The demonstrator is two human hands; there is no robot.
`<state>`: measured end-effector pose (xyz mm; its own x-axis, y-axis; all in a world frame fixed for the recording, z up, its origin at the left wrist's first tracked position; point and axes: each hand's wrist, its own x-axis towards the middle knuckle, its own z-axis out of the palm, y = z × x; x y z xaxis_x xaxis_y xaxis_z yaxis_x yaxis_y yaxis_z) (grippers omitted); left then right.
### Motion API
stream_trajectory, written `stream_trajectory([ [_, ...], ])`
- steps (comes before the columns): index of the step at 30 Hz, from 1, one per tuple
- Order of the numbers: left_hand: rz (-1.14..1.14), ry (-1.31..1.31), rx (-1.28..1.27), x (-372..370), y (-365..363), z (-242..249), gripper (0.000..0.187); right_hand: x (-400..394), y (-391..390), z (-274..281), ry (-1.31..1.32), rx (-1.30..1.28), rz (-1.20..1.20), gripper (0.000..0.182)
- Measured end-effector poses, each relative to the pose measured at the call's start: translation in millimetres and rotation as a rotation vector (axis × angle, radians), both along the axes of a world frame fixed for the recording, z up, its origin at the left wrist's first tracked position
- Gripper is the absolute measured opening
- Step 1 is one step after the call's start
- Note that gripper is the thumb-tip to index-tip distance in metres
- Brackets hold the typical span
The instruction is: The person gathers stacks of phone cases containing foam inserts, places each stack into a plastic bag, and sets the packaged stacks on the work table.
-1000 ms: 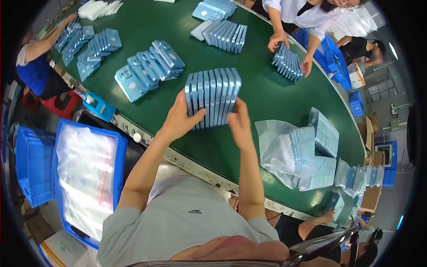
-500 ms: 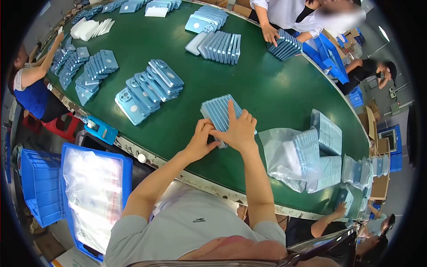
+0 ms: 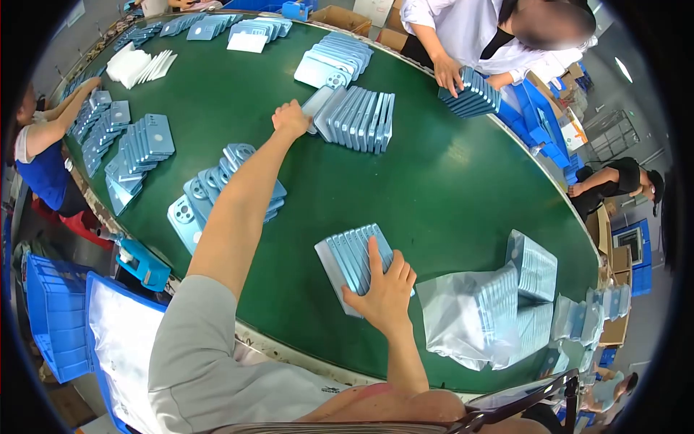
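Observation:
On the green table (image 3: 426,217), my right hand (image 3: 383,289) rests with fingers spread on the right side of a row of blue phone-shaped pieces (image 3: 347,260). My left hand (image 3: 291,119) reaches far forward, its fingers curled at the left end of another row of blue pieces (image 3: 358,119). Whether it grips the end piece is hard to make out. Under my left forearm lies a fanned group of pieces with round camera rings (image 3: 189,210), partly hidden. Clear bags of stacked pieces (image 3: 470,311) lie to the right of my right hand.
A person (image 3: 463,36) across the table handles a dark blue stack (image 3: 470,94). Another person (image 3: 43,159) reaches over pieces at the left. White sheets (image 3: 137,66) lie at the back left. Blue bins (image 3: 61,311) stand beside the table at the lower left.
My left hand has left the near row and stretched forward to the far row. My right hand stays on the near row. The view has shifted, so the table's contents appear lower.

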<state>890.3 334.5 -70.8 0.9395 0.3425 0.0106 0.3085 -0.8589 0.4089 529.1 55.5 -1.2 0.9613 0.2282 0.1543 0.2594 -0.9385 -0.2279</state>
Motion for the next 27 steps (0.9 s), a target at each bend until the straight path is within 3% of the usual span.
stream_trajectory([
  [2,-0.091,-0.025,-0.060,21,6,-14,0.063,2,-1,0,0.013,0.014,-0.002,0.101],
  [3,-0.148,-0.038,-0.144,27,17,-7,0.055,3,-1,1,0.018,0.015,-0.010,0.101],
  [4,-0.088,-0.283,-0.226,22,24,-6,0.032,1,-1,1,0.020,0.018,-0.014,0.101],
  [6,-0.028,-0.510,-0.274,-36,15,54,0.022,0,-2,-2,0.001,0.028,-0.005,0.101],
  [7,-0.024,-0.519,-0.255,-65,18,75,0.022,-1,-2,-4,-0.021,0.027,-0.011,0.102],
  [9,-0.233,-0.796,-0.414,-114,17,102,0.023,0,-2,-6,-0.054,0.027,-0.009,0.102],
  [10,-0.240,-0.778,-0.409,-135,19,109,0.023,-2,-3,-8,-0.068,0.008,-0.015,0.102],
  [12,-0.484,-0.996,-0.494,-193,21,103,0.030,-2,-5,-12,-0.087,0.012,0.008,0.099],
  [15,-0.509,-0.771,-0.771,-288,8,87,0.035,-2,-5,-20,-0.090,0.008,0.008,0.099],
  [18,-0.531,-0.748,-0.927,-340,-10,51,0.037,-2,-3,-21,-0.069,0.013,-0.005,0.099],
  [20,-0.466,-0.614,-0.853,-364,-21,38,0.034,-4,0,-25,-0.080,0.001,-0.022,0.099],
  [23,-0.554,-0.585,-0.650,-380,-32,27,0.030,-7,3,-25,-0.075,-0.001,-0.060,0.100],
  [27,-0.600,-0.386,-0.385,-391,-27,50,0.027,-6,4,-24,-0.043,-0.013,-0.099,0.101],
])
